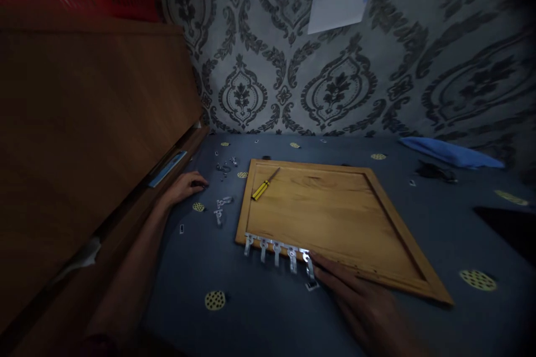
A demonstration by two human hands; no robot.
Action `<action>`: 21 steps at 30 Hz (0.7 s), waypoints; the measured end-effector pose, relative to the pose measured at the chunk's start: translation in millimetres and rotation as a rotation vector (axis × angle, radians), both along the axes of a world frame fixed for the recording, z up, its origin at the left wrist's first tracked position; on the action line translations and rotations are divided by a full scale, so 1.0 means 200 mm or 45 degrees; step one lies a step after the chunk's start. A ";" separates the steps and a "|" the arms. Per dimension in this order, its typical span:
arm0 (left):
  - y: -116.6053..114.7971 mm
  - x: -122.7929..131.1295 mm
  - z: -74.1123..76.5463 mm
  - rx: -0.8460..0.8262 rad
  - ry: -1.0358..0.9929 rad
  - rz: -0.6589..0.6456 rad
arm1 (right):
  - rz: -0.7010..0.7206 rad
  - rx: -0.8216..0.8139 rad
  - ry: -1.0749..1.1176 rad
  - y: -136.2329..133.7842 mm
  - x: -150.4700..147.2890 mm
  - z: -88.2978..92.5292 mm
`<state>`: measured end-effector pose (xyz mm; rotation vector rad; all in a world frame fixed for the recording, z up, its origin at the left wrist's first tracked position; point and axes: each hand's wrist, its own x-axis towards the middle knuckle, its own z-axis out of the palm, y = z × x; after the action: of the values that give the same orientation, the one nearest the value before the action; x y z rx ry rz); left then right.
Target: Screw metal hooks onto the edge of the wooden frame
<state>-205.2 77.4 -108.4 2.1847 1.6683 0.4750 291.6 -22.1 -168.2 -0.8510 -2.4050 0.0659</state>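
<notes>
A wooden framed panel point(318, 201) lies on the blue patterned surface point(259, 312). Several metal hinges point(277, 252) sit in a row along its near edge. My right hand point(355, 295) has its fingertips at the rightmost hinge point(309, 265), close to the panel's edge. On the left, my left hand point(186, 186) rests on the surface with its fingers curled together; whatever may be between them is too small to name. A yellow-handled screwdriver point(262, 188) lies on the panel. More loose hinges point(220, 209) are between my left hand and the panel.
Small metal parts point(224, 168) lie behind the loose hinges. A brown wooden cabinet point(96, 106) borders the left side, with a blue packet point(167, 169) on its ledge. A blue cloth point(450, 152) and a dark object point(436, 172) lie at the back right. A patterned wall point(285, 67) stands behind.
</notes>
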 end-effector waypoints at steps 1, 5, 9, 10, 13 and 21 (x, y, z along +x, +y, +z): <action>0.00 0.00 0.00 -0.007 -0.005 0.005 | 0.002 -0.010 0.006 0.00 0.00 0.00; 0.00 -0.02 -0.01 -0.052 -0.014 0.032 | 0.002 -0.045 0.025 0.00 0.01 -0.01; 0.00 -0.03 -0.03 -0.093 0.002 0.058 | 0.010 -0.013 0.036 -0.01 0.00 -0.01; 0.00 -0.03 -0.03 -0.100 0.009 0.062 | 0.014 0.002 0.041 -0.01 0.00 -0.01; -0.01 -0.03 -0.03 -0.099 0.036 0.064 | 0.030 0.023 0.054 -0.01 0.00 -0.01; -0.02 0.00 -0.03 -0.054 0.073 0.071 | 0.005 0.024 0.058 -0.02 -0.02 -0.01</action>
<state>-206.2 73.2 -115.0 2.1451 1.7565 0.3916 287.6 -25.3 -171.1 -0.8281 -2.3613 0.0637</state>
